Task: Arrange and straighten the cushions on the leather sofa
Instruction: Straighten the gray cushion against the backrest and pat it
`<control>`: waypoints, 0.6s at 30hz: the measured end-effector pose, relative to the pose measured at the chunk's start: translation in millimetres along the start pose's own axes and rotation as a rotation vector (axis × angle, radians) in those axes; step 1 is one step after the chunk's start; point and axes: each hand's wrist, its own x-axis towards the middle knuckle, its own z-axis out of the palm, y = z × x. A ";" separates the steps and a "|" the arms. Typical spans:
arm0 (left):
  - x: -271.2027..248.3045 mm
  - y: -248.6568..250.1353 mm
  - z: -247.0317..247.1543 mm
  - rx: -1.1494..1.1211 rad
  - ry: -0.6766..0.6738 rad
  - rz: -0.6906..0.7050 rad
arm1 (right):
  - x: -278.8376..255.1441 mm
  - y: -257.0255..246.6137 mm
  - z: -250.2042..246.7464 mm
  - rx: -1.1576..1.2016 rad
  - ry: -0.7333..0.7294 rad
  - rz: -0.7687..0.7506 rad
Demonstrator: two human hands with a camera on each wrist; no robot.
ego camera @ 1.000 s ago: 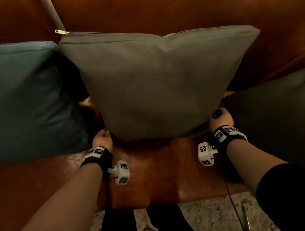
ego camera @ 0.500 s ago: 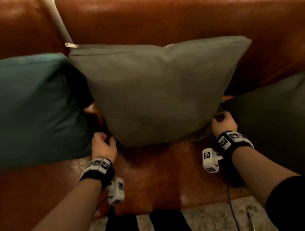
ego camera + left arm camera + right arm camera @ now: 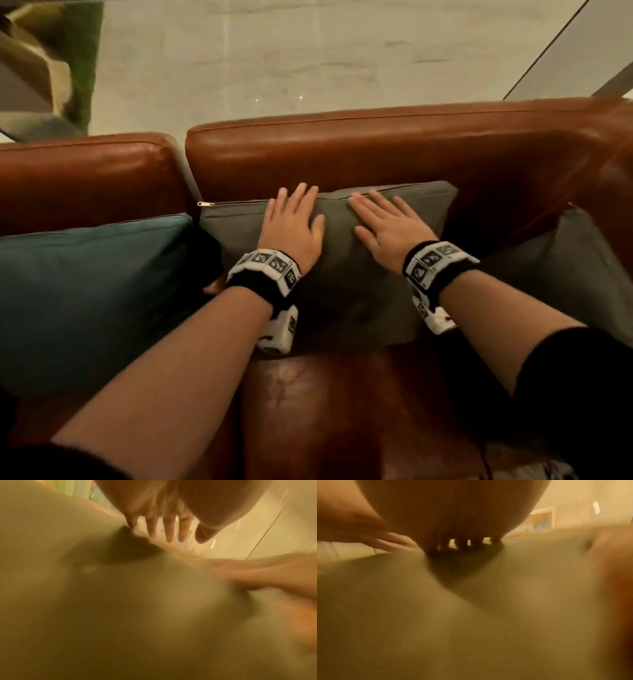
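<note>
Your left hand point(image 3: 293, 228) and right hand point(image 3: 390, 228) lie flat-fingered, gripping nothing, pressing the grey cushion point(image 3: 349, 284) to seat it against the sofa back point(image 3: 376, 154).

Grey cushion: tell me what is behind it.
The brown leather backrest rises behind the grey cushion, under both flat hands. The backrest's lower part is hidden by the cushion.

- The left hand point(image 3: 292, 229) has left the grey cushion's point(image 3: 359, 274) lower corner; it now lies flat near the top edge.
- The right hand point(image 3: 390, 229) has done likewise, fingers straight.
</note>
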 end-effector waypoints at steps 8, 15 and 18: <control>17.6 2.6 -4.4 0.112 -0.113 -0.057 | 7.6 17.4 -29.4 0.174 0.168 0.126; 42.3 20.1 -22.7 0.019 -0.175 -0.112 | 16.6 7.2 -44.2 0.306 0.180 0.162; 35.5 13.8 -24.9 0.002 -0.027 -0.114 | 14.9 -4.2 -46.1 0.350 0.302 0.159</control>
